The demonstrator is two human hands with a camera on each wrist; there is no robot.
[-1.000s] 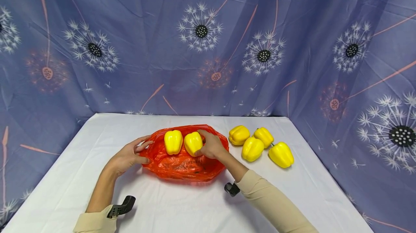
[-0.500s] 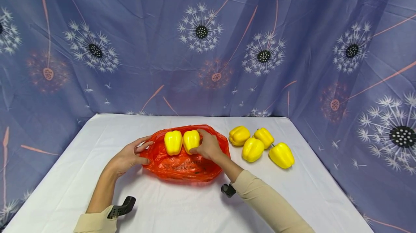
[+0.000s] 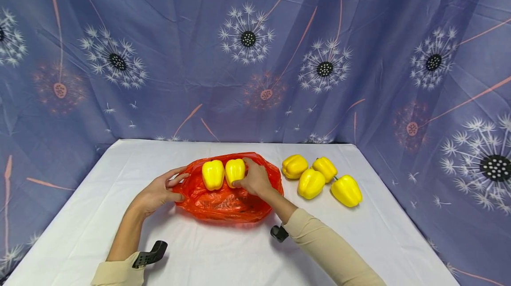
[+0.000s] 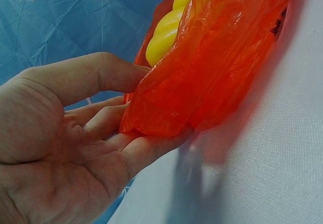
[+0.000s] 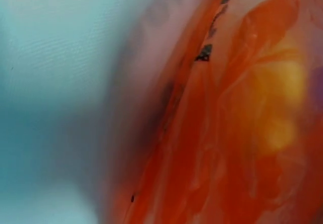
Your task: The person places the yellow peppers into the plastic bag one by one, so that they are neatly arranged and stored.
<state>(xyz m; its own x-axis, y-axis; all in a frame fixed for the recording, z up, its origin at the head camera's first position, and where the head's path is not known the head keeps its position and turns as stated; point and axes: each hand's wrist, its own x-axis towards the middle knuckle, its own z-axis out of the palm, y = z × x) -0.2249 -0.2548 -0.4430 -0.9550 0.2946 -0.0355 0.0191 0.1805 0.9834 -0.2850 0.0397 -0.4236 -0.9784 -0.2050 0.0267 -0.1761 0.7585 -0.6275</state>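
A red plastic bag [image 3: 223, 206] with dark print lies spread on the table, its mouth facing up. Two yellow bell peppers sit side by side in it: a left bell pepper [image 3: 213, 175] and a right bell pepper [image 3: 234, 172]. My right hand [image 3: 256, 178] reaches into the bag and holds the right pepper from its right side. At the bag's left end, my left hand [image 3: 157, 193] grips the edge, the plastic lying between thumb and fingers [image 4: 151, 153]. In the right wrist view the bag [image 5: 202, 158] hides my right hand, and a pepper shows blurred through the plastic.
Several more yellow bell peppers [image 3: 311, 183] lie in a group to the right of the bag. A white cloth covers the table [image 3: 215, 255]. Behind and beside it hangs a blue curtain [image 3: 179, 55] with dandelion prints.
My right hand has shifted slightly left, bringing its pepper closer to the left one and more upright. The left hand and the loose peppers have stayed in place.
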